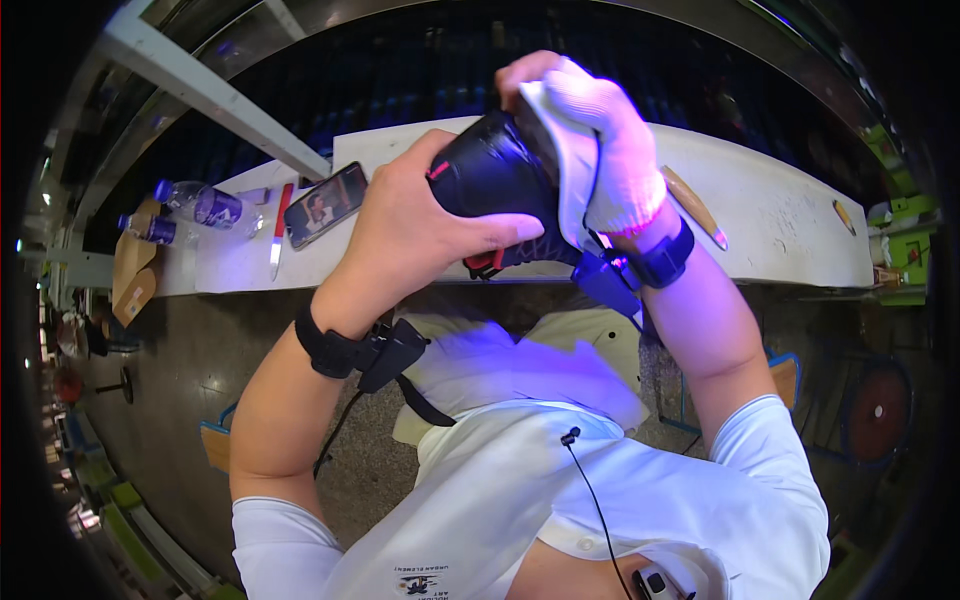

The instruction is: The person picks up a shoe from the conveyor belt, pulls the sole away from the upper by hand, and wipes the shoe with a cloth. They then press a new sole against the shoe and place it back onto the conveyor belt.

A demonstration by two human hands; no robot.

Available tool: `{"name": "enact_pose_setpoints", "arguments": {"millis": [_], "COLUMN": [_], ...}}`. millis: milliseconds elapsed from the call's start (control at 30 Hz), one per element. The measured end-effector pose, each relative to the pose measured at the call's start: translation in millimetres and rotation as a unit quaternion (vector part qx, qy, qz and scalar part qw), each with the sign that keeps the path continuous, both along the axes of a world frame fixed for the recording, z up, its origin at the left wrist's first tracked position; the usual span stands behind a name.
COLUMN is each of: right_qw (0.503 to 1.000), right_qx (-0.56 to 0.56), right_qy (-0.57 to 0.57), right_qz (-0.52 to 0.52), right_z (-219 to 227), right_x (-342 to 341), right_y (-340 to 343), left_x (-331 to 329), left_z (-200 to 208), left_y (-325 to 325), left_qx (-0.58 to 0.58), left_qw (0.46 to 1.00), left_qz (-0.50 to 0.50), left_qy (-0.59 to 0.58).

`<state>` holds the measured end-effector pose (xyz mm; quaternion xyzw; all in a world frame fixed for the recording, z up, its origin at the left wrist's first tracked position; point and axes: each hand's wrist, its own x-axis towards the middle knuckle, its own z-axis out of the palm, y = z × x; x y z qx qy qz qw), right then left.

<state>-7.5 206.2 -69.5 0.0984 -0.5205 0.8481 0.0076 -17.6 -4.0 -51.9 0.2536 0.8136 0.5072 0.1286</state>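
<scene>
My left hand (410, 225) is bare and grips the side of a black shoe (490, 175) with red accents, held up above the edge of the white workbench (780, 215). My right hand (605, 150) wears a white knit glove and wraps over the shoe's white sole (560, 155) from the right. Both wrists carry black straps with small devices. The far side of the shoe is hidden behind my hands.
On the bench to the left lie a smartphone (326, 204), a red-handled knife (278, 232) and two plastic bottles (195, 205). A brown flat tool (692, 207) lies to the right. A metal frame bar (215, 95) runs overhead at left. Grey floor lies below.
</scene>
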Motion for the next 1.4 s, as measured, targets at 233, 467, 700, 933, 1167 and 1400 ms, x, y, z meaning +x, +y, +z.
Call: {"name": "enact_pose_setpoints", "arguments": {"millis": [233,467,700,933,1167,1400], "right_qw": [0.990,0.992,0.988,0.883,0.830,0.769], "right_qx": [0.135,0.050,0.084,0.419,0.508,0.607], "right_qy": [0.034,0.074,0.069,0.162,0.132,0.134], "right_qz": [-0.024,-0.085,-0.109,-0.136,-0.188,-0.151], "right_z": [16.6,9.3,-0.3,16.6,-39.4,-58.4], "right_x": [5.9,42.5,99.9,168.1,177.3,125.8], "right_y": [37.5,71.8,87.6,78.0,26.0,-18.0], "left_x": [-9.5,6.5,46.8,65.9,46.3,118.0], "left_z": [22.6,45.7,40.0,23.2,40.0,-57.0], "left_y": [45.8,96.9,110.5,85.3,-16.9,-48.3], "left_qx": [-0.092,-0.168,-0.185,-0.149,-0.126,0.141], "left_qw": [0.987,0.964,0.904,0.792,0.927,0.979], "left_qz": [-0.021,-0.085,-0.224,-0.297,-0.289,0.056], "left_qy": [0.129,0.188,0.313,0.512,0.203,-0.138]}}
